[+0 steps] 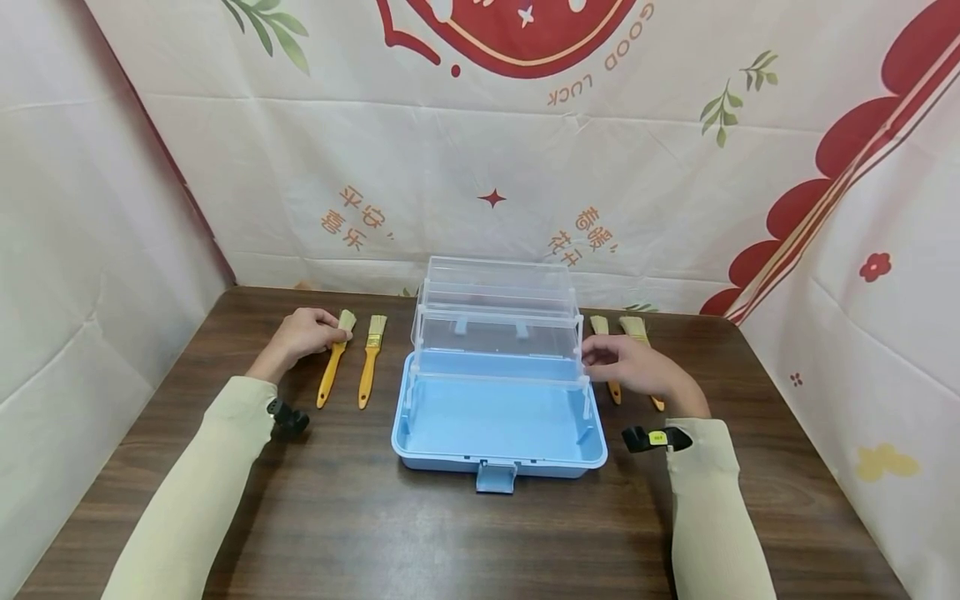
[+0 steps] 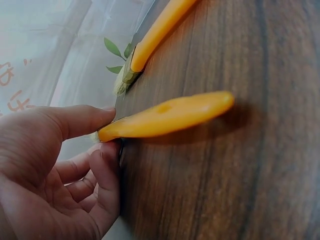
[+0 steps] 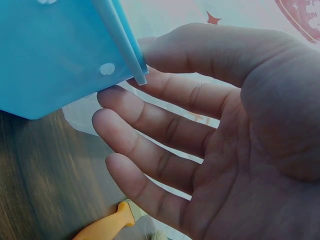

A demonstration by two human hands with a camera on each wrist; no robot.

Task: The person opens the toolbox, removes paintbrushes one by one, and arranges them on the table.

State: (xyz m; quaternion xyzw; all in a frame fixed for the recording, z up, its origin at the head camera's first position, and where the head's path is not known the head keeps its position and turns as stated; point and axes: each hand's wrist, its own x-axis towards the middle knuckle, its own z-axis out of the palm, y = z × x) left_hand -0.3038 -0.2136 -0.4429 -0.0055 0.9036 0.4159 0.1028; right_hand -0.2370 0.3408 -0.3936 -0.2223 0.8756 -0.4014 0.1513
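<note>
My left hand (image 1: 311, 332) pinches a paintbrush (image 1: 330, 377) between thumb and fingers near its metal band; the yellow handle (image 2: 170, 116) points away from the hand in the left wrist view. Beside it lies a second paintbrush (image 1: 367, 375), bristles toward the wall. In the middle stands a light blue toolbox (image 1: 495, 421), with its clear tiered upper part (image 1: 498, 292) raised. At the box's right rear edge, my right hand (image 1: 637, 364) grips the blue rim (image 3: 125, 45), thumb on one side and bent fingers on the other.
Two more paintbrushes lie right of the box, a narrower paintbrush (image 1: 615, 392) and a wider paintbrush (image 1: 634, 327), both partly hidden by the right hand. The box's latch (image 1: 496, 477) hangs down in front. A printed cloth (image 1: 420, 167) rises behind the dark wooden table (image 1: 420, 550).
</note>
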